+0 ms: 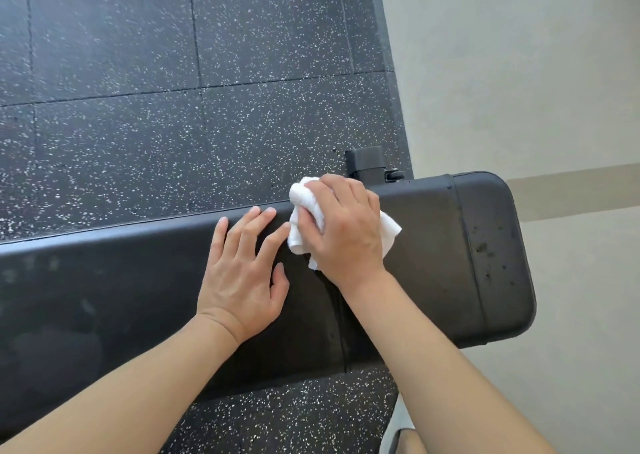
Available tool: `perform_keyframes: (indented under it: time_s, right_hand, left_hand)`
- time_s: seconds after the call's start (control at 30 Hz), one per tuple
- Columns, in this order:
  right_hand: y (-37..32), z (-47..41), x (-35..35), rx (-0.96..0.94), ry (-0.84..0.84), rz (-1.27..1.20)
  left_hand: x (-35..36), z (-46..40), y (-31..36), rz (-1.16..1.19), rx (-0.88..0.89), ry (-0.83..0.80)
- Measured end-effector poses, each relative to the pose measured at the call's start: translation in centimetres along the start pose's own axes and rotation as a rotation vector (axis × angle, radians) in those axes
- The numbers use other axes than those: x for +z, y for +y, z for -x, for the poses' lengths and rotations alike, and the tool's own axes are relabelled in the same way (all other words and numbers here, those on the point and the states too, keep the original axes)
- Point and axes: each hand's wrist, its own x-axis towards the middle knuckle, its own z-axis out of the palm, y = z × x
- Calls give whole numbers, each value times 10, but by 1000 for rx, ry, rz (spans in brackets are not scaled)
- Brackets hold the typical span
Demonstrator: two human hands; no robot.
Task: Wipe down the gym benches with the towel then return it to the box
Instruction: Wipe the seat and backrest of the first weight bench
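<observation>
The right hand (341,225) gripped a crumpled white towel (304,226), pressing it against the black padded table (433,245) near its far edge. The left hand (242,270) lay flat beside it, fingers straight and spread. Dark spots marked the pad's right end. Speckled rubber floor (138,89) lay beyond.

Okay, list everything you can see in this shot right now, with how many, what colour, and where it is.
bench: one, black padded, runs across the middle from left to right
towel: one, white, bunched on the bench's far edge under the right hand
bench frame foot: one, black, on the floor behind the bench
floor: black rubber tiles with white flecks, left and top
wall: pale beige, right side
left hand: flat on the bench, fingers spread
right hand: grips the towel against the bench
</observation>
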Motion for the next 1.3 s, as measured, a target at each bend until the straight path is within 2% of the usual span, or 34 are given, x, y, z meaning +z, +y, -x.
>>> perform_keyframes:
  time_s: [0.2, 0.33, 0.43, 0.53, 0.77, 0.93, 1.07, 1.13, 1.2, 1.3]
  right_hand:
    - [37, -17, -12, -75, -1, 41]
    - [114, -39, -47, 163, -19, 157]
    - [144, -42, -61, 242, -27, 207]
    - [117, -42, -47, 209, -45, 203]
    - [5, -51, 14, 20, -176, 12]
    - [46, -52, -8, -52, -197, -44]
    - [140, -56, -57, 141, -106, 144]
    - [162, -53, -70, 222, -100, 158]
    - [155, -51, -65, 231, -76, 160]
    - [104, -53, -37, 151, -56, 126]
  left_hand:
    - [0, -1, 1, 9, 1, 4]
    - [-2, -2, 2, 7, 1, -14]
    - [-1, -2, 1, 14, 9, -24]
    - [0, -1, 0, 6, 15, -40]
    - [0, -2, 2, -3, 14, -60]
    - [2, -1, 0, -14, 29, -57]
    - [3, -1, 0, -13, 29, -53]
    - [2, 0, 0, -9, 23, -57]
    - [2, 0, 0, -4, 19, -62]
    - [0, -1, 2, 4, 15, -67]
